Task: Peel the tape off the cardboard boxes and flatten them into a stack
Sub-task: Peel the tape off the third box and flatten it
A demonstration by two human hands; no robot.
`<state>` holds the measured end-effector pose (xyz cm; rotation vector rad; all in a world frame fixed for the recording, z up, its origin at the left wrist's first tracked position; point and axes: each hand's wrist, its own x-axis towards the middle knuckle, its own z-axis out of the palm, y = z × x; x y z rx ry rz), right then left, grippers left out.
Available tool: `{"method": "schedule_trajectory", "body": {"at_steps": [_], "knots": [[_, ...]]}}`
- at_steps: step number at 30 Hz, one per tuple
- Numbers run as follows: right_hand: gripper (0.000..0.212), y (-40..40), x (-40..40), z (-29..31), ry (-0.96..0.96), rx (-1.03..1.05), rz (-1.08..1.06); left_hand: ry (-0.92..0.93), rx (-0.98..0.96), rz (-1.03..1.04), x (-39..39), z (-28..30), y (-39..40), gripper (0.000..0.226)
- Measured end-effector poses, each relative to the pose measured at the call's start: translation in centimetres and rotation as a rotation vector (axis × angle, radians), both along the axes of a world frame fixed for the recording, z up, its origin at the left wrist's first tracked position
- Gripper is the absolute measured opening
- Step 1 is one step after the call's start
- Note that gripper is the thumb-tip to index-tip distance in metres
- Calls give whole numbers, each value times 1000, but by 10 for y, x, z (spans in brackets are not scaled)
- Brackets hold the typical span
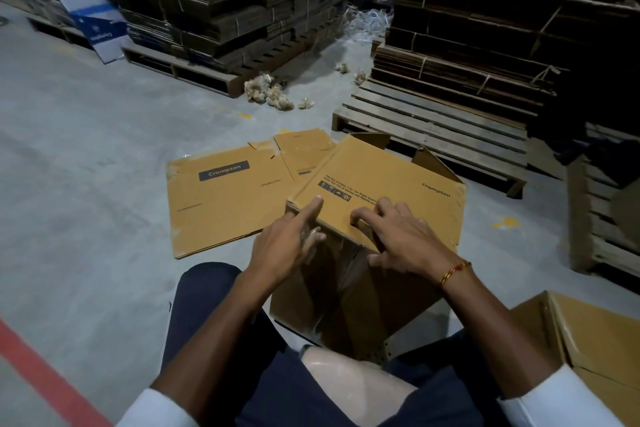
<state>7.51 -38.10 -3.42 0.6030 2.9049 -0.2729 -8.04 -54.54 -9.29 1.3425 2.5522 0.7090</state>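
- Fingers of the right hand (398,236) are curled, tips digging at the near top edge of the cardboard box (377,180), as if picking at a tape end; whether they pinch tape yet I cannot tell. Left hand (287,243) lies with its forefinger straight along the box's near-left corner, the other fingers bent round something pale and shiny, likely a scrap of tape.
- That box stands on the floor between the person's knees, its upper panel tilted towards the camera and clear tape (346,274) running down its near face.
- Judged as light, stiff corrugated board: it should fold along its creases but dent if pressed mid-panel. Best held at edges and corners; glossy tape looks slippery and needs a nail under its end.
- Far flaps stand open; what is inside is hidden.
- Another box (588,340) sits at the right, contents unseen.
- Beyond, flattened boxes (225,204) lie on the floor, the stack begun.
- Farther off, wooden pallets (433,125) carry bundled cardboard.
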Motion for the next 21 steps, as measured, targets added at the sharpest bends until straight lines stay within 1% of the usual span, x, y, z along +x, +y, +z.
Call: {"method": "schedule_trajectory", "body": {"at_steps": [5,7,9,10,11,12,13,14,17,21], "knots": [[62,5,-2,-1,15,-55,4,36,70,58,8,-5,2,62],[55,5,-3,-1,22,-71,12,44,72,60,10,-6,2,61],[46,3,-3,-4,72,-88,10,39,64,73,8,-6,1,61],[45,2,-2,-6,118,-114,-10,32,62,83,7,-6,0,61],[48,0,0,-8,160,-147,-34,24,62,92,5,-6,0,61],[55,-1,2,-9,183,-173,-51,16,60,96,4,-6,-1,61],[64,-2,3,-11,190,-184,-55,12,62,97,3,-6,-2,61],[65,-2,4,-12,182,-165,-46,16,64,95,4,-7,-3,61],[43,-6,5,-14,203,-78,-7,34,71,91,7,-9,-4,60],[27,-8,4,-20,311,-12,30,56,67,98,10,-10,-1,60]]}}
